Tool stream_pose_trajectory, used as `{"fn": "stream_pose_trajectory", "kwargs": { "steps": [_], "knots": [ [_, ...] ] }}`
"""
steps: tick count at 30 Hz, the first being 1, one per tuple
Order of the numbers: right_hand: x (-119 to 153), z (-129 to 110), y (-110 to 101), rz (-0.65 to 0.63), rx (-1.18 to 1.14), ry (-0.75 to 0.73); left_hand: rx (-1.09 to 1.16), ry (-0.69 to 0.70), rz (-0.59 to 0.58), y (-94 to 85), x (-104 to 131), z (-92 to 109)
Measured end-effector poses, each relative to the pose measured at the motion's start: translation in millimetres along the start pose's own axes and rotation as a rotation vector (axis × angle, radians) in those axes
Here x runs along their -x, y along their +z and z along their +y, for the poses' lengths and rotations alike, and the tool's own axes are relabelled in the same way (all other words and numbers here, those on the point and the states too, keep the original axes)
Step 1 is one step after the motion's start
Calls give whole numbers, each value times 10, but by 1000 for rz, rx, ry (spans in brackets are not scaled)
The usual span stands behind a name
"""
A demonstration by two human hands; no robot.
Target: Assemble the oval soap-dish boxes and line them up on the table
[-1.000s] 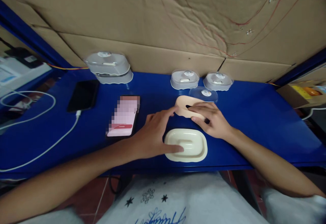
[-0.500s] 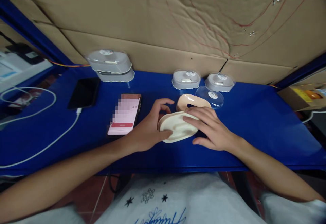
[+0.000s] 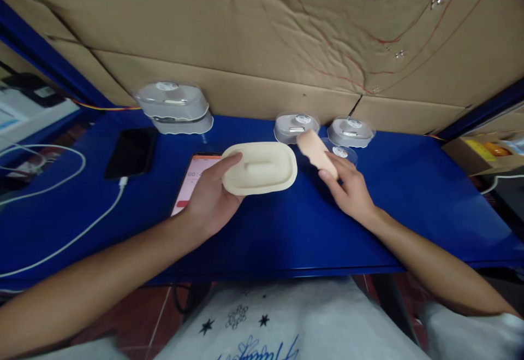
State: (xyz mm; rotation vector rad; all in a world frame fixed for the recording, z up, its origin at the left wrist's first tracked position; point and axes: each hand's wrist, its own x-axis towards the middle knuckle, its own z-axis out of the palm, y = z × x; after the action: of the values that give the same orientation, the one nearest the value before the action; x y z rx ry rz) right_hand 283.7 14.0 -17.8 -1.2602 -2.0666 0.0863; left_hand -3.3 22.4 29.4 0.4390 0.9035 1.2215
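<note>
My left hand [image 3: 210, 199] holds a cream oval shallow tray [image 3: 262, 171] by its left end, thumb on top and the other fingers hidden beneath. A rounded ridge runs along the tray's middle. Between the thumb and fingers of my right hand [image 3: 352, 193] is a peach-coloured oval dish [image 3: 314, 152], tilted up on its side. The two pieces are apart, both raised over the blue table [image 3: 282, 234]. Behind my right hand lies a clear plastic lid [image 3: 341, 152] with a round white sticker, partly covered by the hand and the dish.
Two clear-lidded grey boxes, a left one [image 3: 286, 128] and a right one [image 3: 351, 132], stand along the cardboard wall [image 3: 229, 87]. A stack of similar boxes [image 3: 174, 106] is at the back left. A lit phone [image 3: 184, 185] lies partly under my left hand; a dark phone [image 3: 131, 152] has a white cable [image 3: 98, 229].
My hands have moved apart. The cream tray has gone left and up in my left hand. My right hand has let go of the tray and lifted the peach dish off the table.
</note>
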Motion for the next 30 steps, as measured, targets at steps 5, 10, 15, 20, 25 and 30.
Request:
{"fn": "stream_pose_trajectory", "kwargs": {
  "steps": [5, 10, 15, 20, 25, 30],
  "knots": [
    [52, -209, -47, -3, -37, -141, 33, -186, -146, -20, 41, -49],
    [130, -475, 9, -246, 81, -394, 34, -352, -386, -79, 113, -158],
    [130, -475, 35, -370, 93, -421, -111, -314, -525, -113, 124, -232],
    [-8, -73, -17, -254, -22, -256, -186, -250, -333, -109, 90, -232],
    [-87, 417, -37, -181, 369, 82, -148, -229, -218, -93, 39, -166],
    [-73, 329, -31, -159, 341, 49, -135, -235, -238, -76, 28, -158]
  ]
}}
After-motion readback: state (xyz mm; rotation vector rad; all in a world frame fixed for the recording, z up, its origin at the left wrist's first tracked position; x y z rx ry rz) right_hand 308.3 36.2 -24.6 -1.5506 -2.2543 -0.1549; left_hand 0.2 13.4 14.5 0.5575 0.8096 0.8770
